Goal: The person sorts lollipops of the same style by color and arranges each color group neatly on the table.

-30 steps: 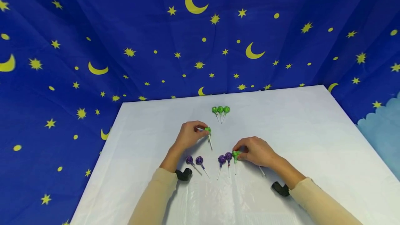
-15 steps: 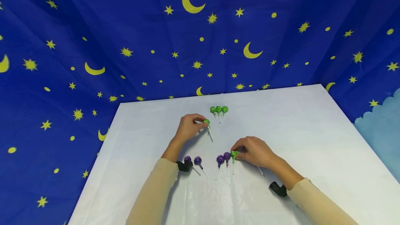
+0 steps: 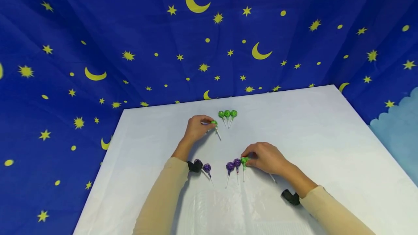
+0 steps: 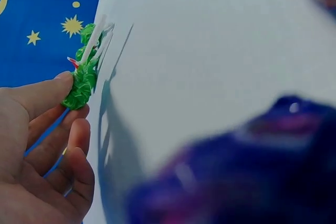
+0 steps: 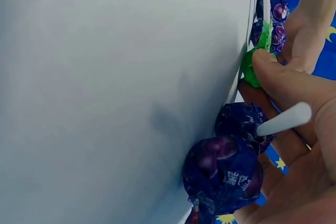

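Note:
My left hand (image 3: 197, 128) pinches a green-wrapped lollipop (image 4: 81, 85) by its candy head, its white stick slanting toward me. Just beyond it, three green lollipops (image 3: 227, 114) lie side by side with their sticks converging. My right hand (image 3: 266, 158) pinches the head of another green lollipop (image 3: 244, 160), which lies beside two purple lollipops (image 3: 230, 167). In the right wrist view, more purple lollipops (image 5: 223, 174) sit under the right palm; the head view shows only a white stick (image 3: 273, 178) there. Two further purple lollipops (image 3: 207, 168) lie near the left forearm, one partly covered by the black wrist camera.
A white-covered table (image 3: 294, 119) reaches back to a blue curtain (image 3: 156, 28) with yellow moons and stars. Black wrist cameras (image 3: 290, 197) stick out below both wrists, close over the tabletop. A purple wrapper (image 4: 247, 166) looms blurred in the left wrist view.
My left hand has carried its green lollipop away from me, toward the three green ones. The left wrist camera now overlaps a purple lollipop. The right hand has kept its hold and place.

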The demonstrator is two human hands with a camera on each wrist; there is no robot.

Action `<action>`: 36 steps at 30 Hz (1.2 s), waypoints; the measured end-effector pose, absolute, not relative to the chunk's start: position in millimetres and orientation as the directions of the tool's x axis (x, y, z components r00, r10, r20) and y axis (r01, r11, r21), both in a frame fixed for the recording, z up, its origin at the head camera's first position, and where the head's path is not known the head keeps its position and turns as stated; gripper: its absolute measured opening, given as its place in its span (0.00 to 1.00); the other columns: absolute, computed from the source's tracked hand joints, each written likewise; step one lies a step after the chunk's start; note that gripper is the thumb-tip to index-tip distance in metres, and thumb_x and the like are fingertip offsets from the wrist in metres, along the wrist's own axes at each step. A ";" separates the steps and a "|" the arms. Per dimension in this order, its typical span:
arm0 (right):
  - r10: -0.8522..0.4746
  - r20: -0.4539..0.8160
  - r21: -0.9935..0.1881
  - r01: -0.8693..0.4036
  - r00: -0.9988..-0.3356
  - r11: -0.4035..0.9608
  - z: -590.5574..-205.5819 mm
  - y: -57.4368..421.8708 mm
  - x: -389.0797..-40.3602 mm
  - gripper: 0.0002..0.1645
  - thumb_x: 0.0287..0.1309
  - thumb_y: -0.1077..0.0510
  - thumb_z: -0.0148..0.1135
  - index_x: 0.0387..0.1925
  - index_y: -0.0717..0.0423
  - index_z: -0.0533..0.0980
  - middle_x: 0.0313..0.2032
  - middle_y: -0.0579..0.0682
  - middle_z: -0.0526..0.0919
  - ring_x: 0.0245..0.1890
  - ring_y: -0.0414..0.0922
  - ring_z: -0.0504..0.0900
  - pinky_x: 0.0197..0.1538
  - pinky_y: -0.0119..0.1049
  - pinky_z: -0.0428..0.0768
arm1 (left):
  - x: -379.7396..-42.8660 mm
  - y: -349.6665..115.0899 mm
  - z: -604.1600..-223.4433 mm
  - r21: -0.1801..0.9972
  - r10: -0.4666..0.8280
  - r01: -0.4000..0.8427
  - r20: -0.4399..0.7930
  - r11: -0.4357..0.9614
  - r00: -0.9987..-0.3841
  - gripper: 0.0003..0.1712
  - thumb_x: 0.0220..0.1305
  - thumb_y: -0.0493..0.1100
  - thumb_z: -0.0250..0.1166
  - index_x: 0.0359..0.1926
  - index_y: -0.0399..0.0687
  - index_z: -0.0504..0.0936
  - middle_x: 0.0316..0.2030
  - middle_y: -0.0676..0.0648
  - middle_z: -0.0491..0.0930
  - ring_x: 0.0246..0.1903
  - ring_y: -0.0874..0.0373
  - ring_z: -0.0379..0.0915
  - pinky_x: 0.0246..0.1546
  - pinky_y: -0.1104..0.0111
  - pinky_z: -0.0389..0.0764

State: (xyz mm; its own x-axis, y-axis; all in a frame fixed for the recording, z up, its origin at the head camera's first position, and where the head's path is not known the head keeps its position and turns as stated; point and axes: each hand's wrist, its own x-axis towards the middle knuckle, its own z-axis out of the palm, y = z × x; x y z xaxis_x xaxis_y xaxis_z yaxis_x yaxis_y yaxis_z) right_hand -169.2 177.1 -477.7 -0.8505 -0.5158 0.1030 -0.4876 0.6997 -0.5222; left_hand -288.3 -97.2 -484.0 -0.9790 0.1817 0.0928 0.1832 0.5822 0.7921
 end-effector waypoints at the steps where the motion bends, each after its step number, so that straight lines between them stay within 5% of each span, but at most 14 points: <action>1: -0.518 0.101 -0.522 -0.488 -0.850 0.700 -477.6 176.6 -169.1 0.16 0.46 0.53 0.76 0.40 0.44 0.85 0.38 0.36 0.84 0.40 0.39 0.80 0.46 0.42 0.76 | -288.2 -97.7 -483.4 0.790 0.180 0.178 0.087 0.587 -0.980 0.10 0.54 0.47 0.74 0.38 0.51 0.88 0.34 0.54 0.84 0.38 0.58 0.79 0.29 0.67 0.79; 18: -0.511 0.094 -0.516 -0.480 -0.855 0.709 -475.8 175.8 -169.7 0.16 0.45 0.53 0.77 0.40 0.44 0.85 0.38 0.35 0.84 0.37 0.36 0.79 0.43 0.39 0.76 | -305.2 -98.4 -470.7 0.792 0.168 0.133 0.039 0.596 -0.985 0.11 0.56 0.48 0.72 0.40 0.51 0.87 0.36 0.53 0.83 0.41 0.56 0.77 0.31 0.64 0.78; 29: -0.503 0.102 -0.522 -0.476 -0.858 0.708 -477.6 176.0 -168.7 0.16 0.45 0.53 0.77 0.40 0.44 0.85 0.37 0.35 0.84 0.35 0.34 0.78 0.40 0.36 0.76 | -322.5 -90.0 -476.0 0.770 0.135 0.104 0.023 0.630 -0.991 0.10 0.55 0.45 0.73 0.38 0.49 0.87 0.32 0.52 0.83 0.33 0.58 0.77 0.29 0.65 0.77; 36: -0.491 0.102 -0.531 -0.465 -0.865 0.708 -480.2 176.2 -167.6 0.15 0.45 0.53 0.77 0.39 0.43 0.85 0.37 0.35 0.84 0.34 0.35 0.78 0.38 0.35 0.76 | -328.8 -87.8 -479.3 0.764 0.125 0.083 0.002 0.639 -0.992 0.10 0.55 0.46 0.73 0.38 0.49 0.87 0.32 0.51 0.83 0.36 0.55 0.77 0.36 0.63 0.77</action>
State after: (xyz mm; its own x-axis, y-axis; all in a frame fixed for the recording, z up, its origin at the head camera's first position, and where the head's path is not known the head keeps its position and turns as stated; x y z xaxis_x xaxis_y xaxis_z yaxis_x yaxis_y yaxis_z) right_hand -167.6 176.2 -480.2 -0.8649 -0.4914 0.1022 -0.4651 0.7083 -0.5310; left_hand -328.8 -87.8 -479.3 -0.9921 0.1253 0.0025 0.0826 0.6394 0.7644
